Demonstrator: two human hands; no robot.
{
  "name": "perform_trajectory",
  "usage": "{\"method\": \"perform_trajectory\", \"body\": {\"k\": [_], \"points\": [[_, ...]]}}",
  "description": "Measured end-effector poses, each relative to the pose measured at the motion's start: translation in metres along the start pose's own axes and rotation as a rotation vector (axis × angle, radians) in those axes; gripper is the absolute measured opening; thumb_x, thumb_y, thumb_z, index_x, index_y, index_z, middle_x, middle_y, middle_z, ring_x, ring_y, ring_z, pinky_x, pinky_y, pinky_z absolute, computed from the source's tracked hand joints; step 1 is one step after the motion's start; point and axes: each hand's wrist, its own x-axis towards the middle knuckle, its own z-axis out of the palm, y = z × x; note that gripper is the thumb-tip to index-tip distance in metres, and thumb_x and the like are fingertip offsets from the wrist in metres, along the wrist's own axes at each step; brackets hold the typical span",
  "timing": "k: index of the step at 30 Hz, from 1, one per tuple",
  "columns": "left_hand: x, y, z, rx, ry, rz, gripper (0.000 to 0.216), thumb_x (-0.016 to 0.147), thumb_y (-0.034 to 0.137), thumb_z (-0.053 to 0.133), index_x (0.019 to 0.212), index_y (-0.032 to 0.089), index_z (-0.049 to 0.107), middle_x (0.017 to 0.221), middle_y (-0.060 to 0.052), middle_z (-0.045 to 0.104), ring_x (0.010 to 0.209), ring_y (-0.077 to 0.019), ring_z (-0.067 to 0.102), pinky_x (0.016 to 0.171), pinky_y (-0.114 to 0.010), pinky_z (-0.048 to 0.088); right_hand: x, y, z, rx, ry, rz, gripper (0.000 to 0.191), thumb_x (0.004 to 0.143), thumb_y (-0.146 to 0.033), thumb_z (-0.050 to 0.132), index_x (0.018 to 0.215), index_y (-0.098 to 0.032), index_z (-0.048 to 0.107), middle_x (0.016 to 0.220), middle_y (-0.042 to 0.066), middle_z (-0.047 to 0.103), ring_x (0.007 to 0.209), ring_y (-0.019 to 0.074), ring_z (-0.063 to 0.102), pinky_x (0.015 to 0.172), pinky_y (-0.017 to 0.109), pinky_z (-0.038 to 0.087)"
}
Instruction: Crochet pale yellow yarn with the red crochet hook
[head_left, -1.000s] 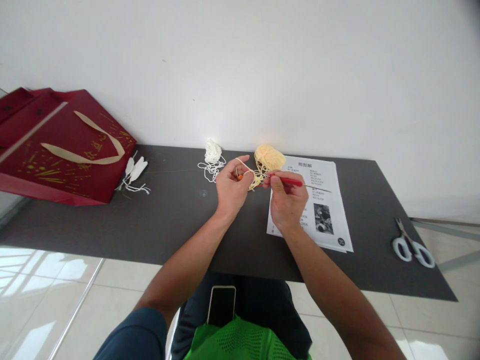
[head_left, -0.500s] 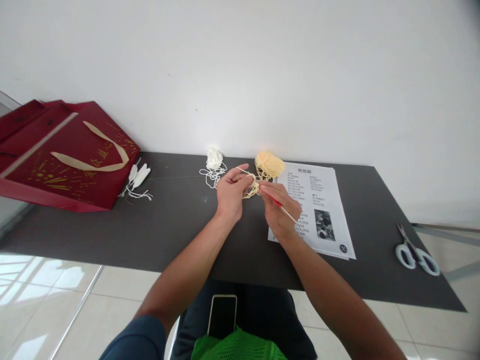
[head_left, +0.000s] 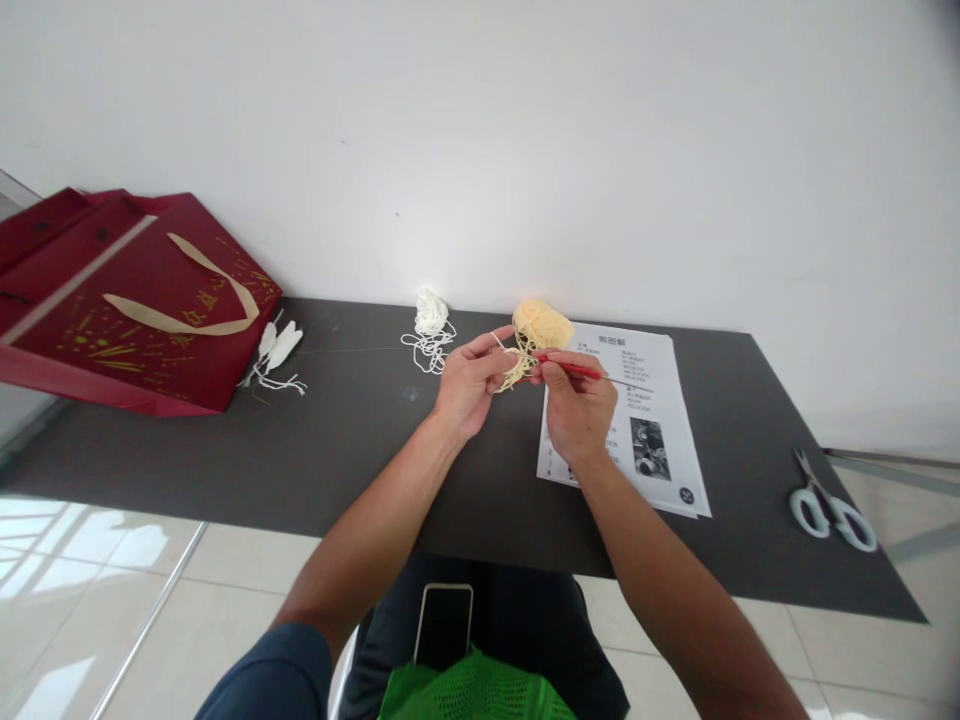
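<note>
While right hand (head_left: 583, 408) holds slim tool (head_left: 576, 369), yellow yarn (head_left: 513, 381) curls.

Along the far edge of the tabletop (head_left: 360, 450), the yarn ball (head_left: 543, 325) is glowing pale peach-yellow, the loose yarn (head_left: 431, 314) white. The tool handle (head_left: 579, 369) is showing solid red. By the left edge, the bag (head_left: 150, 268) is wearing deep red with gold streaks and specks, its strap (head_left: 135, 311) cream. The printed sheet (head_left: 676, 420) is carrying black on white. Near the right edge, the scissors (head_left: 827, 493) are showing whitish handles. The tabletop is looking plain dark grey.
</note>
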Motion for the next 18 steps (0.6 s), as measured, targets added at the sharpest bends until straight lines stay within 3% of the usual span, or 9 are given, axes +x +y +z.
{"method": "perform_trajectory", "body": {"k": [5,8,11,14,18], "points": [[-0.001,0.003,0.000,0.194,-0.010,0.029,0.054,0.063,0.020,0.086,0.115,0.013,0.074,0.058,0.007,0.056,0.048,-0.0038,0.040,0.050,-0.022,0.028,0.007,-0.006,-0.009,-0.133,-0.080,-0.109,0.008,0.088,-0.024,0.076,0.090,-0.025,0.068,0.093,0.001,0.076,0.078,0.0144,0.072,0.071,0.030,0.059],[0.000,0.001,-0.001,0.287,0.067,0.063,0.053,0.063,0.021,0.084,0.115,0.013,0.074,0.063,0.005,0.062,0.050,-0.0054,0.043,0.051,-0.023,0.031,0.008,-0.009,-0.013,-0.254,-0.138,-0.251,0.007,0.090,-0.022,0.072,0.094,-0.026,0.068,0.094,0.002,0.075,0.090,0.0171,0.072,0.083,0.036,0.060],[0.002,-0.005,-0.002,0.380,0.140,0.192,0.049,0.065,0.019,0.078,0.113,0.013,0.075,0.066,0.004,0.064,0.055,-0.0070,0.047,0.055,-0.023,0.037,0.005,-0.011,-0.014,-0.326,-0.186,-0.342,0.008,0.092,-0.021,0.069,0.098,-0.027,0.067,0.096,0.002,0.075,0.094,0.0188,0.072,0.087,0.039,0.059],[0.002,-0.009,-0.002,0.514,0.143,0.359,0.043,0.070,0.016,0.072,0.112,0.014,0.076,0.065,0.006,0.059,0.057,-0.0071,0.046,0.058,-0.023,0.039,0.002,-0.014,-0.012,-0.358,-0.137,-0.304,0.007,0.092,-0.023,0.069,0.097,-0.027,0.066,0.096,0.002,0.075,0.092,0.0186,0.071,0.084,0.038,0.058],[0.000,-0.011,-0.002,0.623,0.087,0.457,0.038,0.072,0.014,0.067,0.108,0.018,0.078,0.066,0.005,0.058,0.058,-0.0073,0.045,0.058,-0.023,0.039,0.003,-0.018,-0.009,-0.231,-0.049,-0.123,0.007,0.092,-0.028,0.071,0.094,-0.024,0.065,0.091,0.001,0.072,0.068,0.0125,0.065,0.065,0.030,0.054]]}}
